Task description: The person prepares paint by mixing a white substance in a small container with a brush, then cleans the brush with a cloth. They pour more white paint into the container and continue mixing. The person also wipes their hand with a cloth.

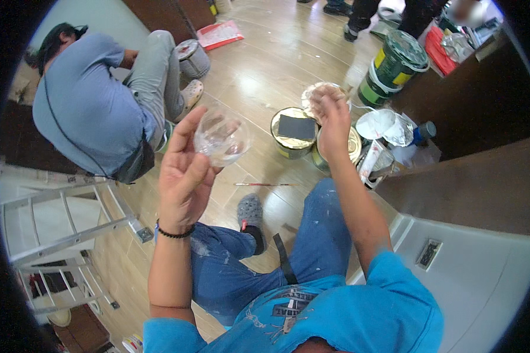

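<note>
My left hand (185, 170) grips a small clear plastic cup (222, 140) by its side, thumb and fingers around it, raised over the floor. Whitish smears show on the cup. My right hand (331, 117) reaches out over the paint cans, its fingers blurred at a round, pale, crumpled-looking thing (310, 94); whether they hold anything is unclear. Below them stands a gold-lidded paint can (284, 142) with a dark square sheet (297, 127) lying on its lid. Another gold-lidded can (354, 146) is partly hidden by my right forearm.
A thin brush (265, 184) lies on the floor before my foot. Stacked green buckets (388, 65) and a foil-covered item (397, 132) stand at right. At left, a person (94, 106) sits beside a bucket (192, 59) and an aluminium ladder (70, 229). Other people's legs show at the far end.
</note>
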The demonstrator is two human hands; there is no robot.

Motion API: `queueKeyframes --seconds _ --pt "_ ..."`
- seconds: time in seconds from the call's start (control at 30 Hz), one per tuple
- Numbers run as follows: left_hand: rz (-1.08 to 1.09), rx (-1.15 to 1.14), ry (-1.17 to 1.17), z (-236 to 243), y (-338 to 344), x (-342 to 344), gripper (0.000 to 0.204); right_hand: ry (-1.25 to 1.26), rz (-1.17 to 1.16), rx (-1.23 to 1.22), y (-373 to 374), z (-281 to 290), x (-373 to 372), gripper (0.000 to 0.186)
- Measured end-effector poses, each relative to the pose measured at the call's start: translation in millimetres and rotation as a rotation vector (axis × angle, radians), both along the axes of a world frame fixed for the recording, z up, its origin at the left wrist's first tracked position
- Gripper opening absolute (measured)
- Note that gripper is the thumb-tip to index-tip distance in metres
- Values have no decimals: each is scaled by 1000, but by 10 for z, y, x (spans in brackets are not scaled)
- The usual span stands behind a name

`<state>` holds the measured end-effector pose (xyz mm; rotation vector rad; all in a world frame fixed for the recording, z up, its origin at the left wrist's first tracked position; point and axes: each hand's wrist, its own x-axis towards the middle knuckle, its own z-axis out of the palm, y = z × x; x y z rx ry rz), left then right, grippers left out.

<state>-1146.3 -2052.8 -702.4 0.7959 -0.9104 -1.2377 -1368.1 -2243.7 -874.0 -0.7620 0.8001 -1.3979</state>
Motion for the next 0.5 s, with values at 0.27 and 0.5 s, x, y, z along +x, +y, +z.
queueKeyframes --seconds 0.27,0.5 --pt "-21 -42 -67 -103 -135 -278 80 -270 413 -300 1348 1057 403 86" --pt "-132 -79 -449 -70 -73 -367 80 -158 322 -354 1417 950 146 86"
